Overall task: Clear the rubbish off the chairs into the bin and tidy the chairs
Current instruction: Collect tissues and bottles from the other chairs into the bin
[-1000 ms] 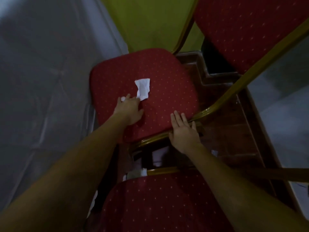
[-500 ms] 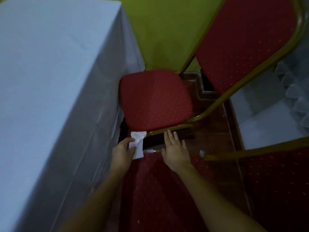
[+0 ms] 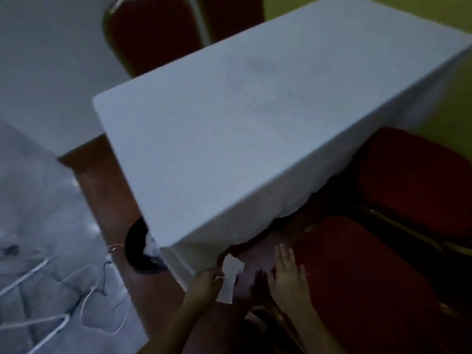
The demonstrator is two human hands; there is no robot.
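- A pale quilted cover [image 3: 38,226] fills the far left, with thin white cables [image 3: 51,290] looping across it.
- Beside it lies a strip of brown floor [image 3: 107,200].
- A dark round bin [image 3: 139,249] stands on that floor, partly hidden under the near corner of the table; something white shows inside it, too blurred to identify.
- The table, draped in a white tablecloth [image 3: 255,111], takes up the centre of the view.
- The left hand [image 3: 205,283] is just below the table's corner, fingers pinched closed on a white paper scrap [image 3: 229,279]. The scrap hangs in the air between the 2 hands, off the chairs and short of the bin.
- The right hand [image 3: 288,273] is spread flat with fingers wide, holding nothing, over the left edge of the near red seat [image 3: 357,277].
- A 2nd red chair [image 3: 413,180] sits beyond it at the right, tucked against the cloth.
- Another red chair back [image 3: 150,34] stands behind the table at top.
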